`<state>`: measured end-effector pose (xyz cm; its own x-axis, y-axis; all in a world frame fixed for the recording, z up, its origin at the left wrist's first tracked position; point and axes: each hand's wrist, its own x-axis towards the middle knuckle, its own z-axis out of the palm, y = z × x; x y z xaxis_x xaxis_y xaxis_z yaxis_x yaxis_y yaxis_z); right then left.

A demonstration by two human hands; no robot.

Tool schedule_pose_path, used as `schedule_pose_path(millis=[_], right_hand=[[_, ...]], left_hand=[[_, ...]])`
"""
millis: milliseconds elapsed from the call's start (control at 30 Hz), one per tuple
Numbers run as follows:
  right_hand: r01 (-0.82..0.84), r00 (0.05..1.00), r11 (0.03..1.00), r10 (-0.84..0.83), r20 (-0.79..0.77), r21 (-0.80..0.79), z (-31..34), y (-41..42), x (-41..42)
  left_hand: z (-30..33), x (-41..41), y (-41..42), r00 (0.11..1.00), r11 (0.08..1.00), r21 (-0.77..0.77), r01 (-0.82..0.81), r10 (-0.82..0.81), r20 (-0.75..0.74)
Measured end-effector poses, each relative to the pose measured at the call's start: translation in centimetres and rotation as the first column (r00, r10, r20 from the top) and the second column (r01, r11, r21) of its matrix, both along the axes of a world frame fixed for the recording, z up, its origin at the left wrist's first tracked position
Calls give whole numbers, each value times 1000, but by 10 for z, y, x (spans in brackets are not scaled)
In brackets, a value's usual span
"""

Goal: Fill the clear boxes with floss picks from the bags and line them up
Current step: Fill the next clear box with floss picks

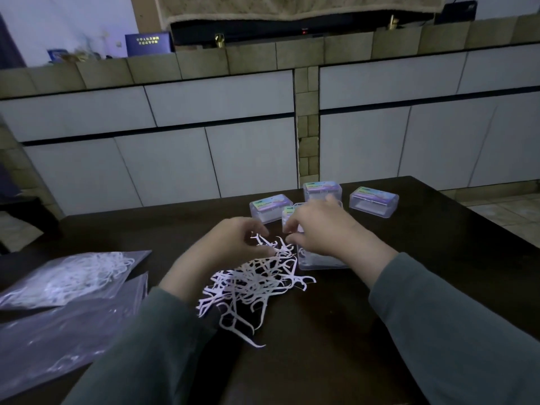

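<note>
Progress looked early from the head view: loose floss picks (pixel 257 285) lay heaped on the worktop (pixel 438 258), the open box (pixel 321 260) beside them barely filled. Three lidded boxes (pixel 374 202) stood behind; two bags (pixel 64 276) lay left. Left hand (pixel 233 244) and right hand (pixel 324 229) each pinched picks above the heap.
</note>
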<state>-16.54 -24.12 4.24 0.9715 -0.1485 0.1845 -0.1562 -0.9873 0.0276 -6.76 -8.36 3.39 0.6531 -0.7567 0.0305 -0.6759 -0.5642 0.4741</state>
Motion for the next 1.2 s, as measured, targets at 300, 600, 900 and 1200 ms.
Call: schedule_pose_path(millis=[300,600,900,1200], right_hand=[[3,980,986,-36,-196,-167,-12,29,31],[-37,975,999,41,-219,21,-9,47,27],[11,911,997,20,-412,72,-6,46,17],[-94,949,991,118,-292,93,-12,43,16]], left_hand=[[4,5,60,995,951,301,71,-88,42],[0,-8,65,985,924,342,170,-163,-50],[-4,-6,62,976,933,308,187,-213,54],[-5,2,66,992,936,338,100,-121,41]])
